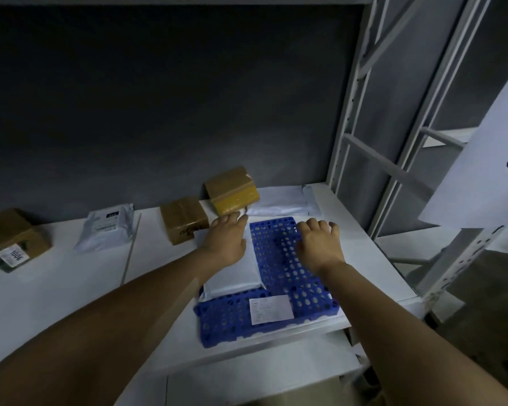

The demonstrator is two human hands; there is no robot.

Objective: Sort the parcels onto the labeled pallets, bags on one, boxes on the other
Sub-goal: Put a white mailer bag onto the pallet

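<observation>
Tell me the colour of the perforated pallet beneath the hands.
The pallet is blue, with a white paper label near its front edge; the head view shows it.

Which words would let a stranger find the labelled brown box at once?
Start at the long white table and follow it to its far left end, away from the blue pallet. The brown box there alone carries a white sticker with large digits; the two other boxes have none.

Dim, bluish light; soft overall blur, wide-angle bending at the edges.
</observation>
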